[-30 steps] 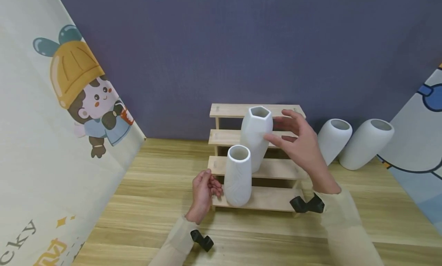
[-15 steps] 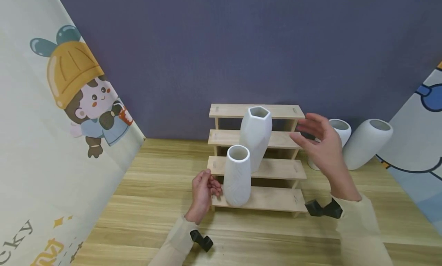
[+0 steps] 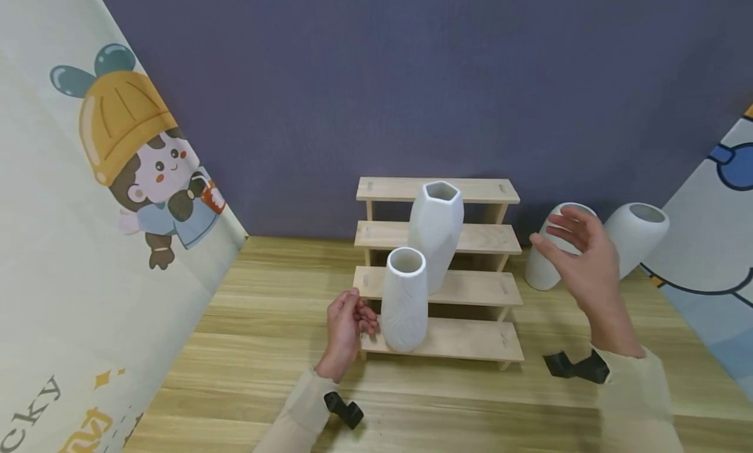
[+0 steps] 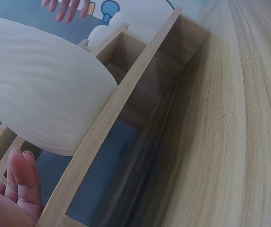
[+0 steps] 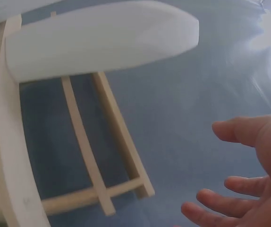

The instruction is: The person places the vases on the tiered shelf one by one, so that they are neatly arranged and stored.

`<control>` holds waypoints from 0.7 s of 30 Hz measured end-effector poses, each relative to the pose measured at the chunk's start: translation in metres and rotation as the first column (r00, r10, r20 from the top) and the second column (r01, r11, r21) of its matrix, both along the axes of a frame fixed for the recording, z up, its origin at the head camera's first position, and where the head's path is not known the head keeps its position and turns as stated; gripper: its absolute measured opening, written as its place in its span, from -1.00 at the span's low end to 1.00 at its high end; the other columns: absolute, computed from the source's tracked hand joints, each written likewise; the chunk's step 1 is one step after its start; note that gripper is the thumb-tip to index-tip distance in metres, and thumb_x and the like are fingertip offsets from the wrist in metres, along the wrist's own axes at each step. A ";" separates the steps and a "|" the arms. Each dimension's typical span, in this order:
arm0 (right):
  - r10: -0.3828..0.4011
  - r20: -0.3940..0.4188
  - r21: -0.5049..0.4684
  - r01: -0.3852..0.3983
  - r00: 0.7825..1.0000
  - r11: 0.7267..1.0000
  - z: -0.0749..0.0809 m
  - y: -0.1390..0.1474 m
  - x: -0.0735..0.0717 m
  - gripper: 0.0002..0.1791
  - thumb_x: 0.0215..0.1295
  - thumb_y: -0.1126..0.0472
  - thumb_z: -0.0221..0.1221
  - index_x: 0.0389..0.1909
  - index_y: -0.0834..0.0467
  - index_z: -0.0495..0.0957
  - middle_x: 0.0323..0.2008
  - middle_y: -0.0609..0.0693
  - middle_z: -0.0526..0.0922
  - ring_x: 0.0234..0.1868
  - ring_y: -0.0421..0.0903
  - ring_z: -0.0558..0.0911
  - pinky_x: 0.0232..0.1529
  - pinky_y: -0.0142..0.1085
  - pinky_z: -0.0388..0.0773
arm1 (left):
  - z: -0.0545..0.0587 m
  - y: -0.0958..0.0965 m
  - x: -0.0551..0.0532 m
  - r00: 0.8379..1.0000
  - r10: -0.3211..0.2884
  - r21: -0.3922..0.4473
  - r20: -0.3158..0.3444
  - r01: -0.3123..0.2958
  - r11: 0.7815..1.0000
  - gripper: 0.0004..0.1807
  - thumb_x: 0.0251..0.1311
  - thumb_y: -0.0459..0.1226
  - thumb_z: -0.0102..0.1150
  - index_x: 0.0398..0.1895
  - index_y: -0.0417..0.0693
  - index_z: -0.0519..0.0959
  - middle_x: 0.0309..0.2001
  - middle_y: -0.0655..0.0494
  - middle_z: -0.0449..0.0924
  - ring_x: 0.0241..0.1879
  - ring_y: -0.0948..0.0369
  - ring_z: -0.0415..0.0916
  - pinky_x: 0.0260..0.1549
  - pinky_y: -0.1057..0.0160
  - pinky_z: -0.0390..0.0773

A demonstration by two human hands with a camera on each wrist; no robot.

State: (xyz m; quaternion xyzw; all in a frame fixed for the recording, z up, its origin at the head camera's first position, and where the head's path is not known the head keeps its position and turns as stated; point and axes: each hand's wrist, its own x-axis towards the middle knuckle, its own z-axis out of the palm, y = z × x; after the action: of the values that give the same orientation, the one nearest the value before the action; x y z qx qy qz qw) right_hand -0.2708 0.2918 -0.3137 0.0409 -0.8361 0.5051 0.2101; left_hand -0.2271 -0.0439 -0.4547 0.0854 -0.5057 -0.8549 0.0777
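A stepped wooden rack [image 3: 470,338] stands on the wood-grain table. On its lowest step is a white vase [image 3: 404,312] with a round mouth and a lightly grooved surface. One step higher, a white faceted vase [image 3: 434,234] with a five-sided mouth stands upright. My left hand [image 3: 344,325] is at the left end of the lowest step, beside the grooved vase, fingers loosely curled and holding nothing. Off to the right of the rack, my right hand [image 3: 594,270] is raised with thumb and fingers spread and nothing between them. It partly covers a smooth white vase [image 3: 538,270] behind it.
Another smooth white vase [image 3: 638,234] stands at the far right, partly behind the right hand. A dark blue-grey backdrop [image 3: 376,80] rises behind the rack. Side panels with cartoon prints, including a capped figure [image 3: 159,159], flank the table [image 3: 253,361].
My right hand has moved away from the faceted vase, to the right and slightly down, in front of the right-hand vases. The left hand and both vases on the rack stay put.
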 end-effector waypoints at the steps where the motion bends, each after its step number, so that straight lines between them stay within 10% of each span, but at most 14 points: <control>1: -0.014 0.001 -0.003 0.014 1.000 1.000 -0.002 0.003 0.000 -0.34 0.29 0.18 0.32 0.37 0.01 0.32 0.02 -0.48 0.48 -0.03 -0.58 0.50 -0.12 -0.79 0.47 | 0.000 0.000 0.000 1.000 0.000 0.000 0.001 0.000 1.000 -0.62 0.55 -0.24 -0.21 -0.54 -0.09 0.34 -0.74 0.18 0.55 -0.77 0.33 0.49 -0.82 0.43 0.47; 21: -0.297 0.221 0.076 0.287 0.929 0.955 -0.019 0.048 -0.011 -0.26 0.34 -0.05 0.24 0.47 -0.05 0.20 0.45 0.03 0.37 0.16 -0.39 0.47 0.11 -0.58 0.52 | 0.001 -0.001 0.001 1.000 -0.006 -0.011 -0.003 0.006 1.000 -0.63 0.54 -0.24 -0.19 -0.53 -0.09 0.33 -0.74 0.18 0.55 -0.77 0.32 0.50 -0.82 0.43 0.46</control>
State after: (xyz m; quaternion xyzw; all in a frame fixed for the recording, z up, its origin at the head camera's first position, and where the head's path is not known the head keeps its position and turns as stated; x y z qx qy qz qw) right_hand -0.2816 0.3400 -0.3330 -0.1379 -0.8622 0.4516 0.1836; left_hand -0.2264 -0.0446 -0.4535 0.0820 -0.5105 -0.8525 0.0762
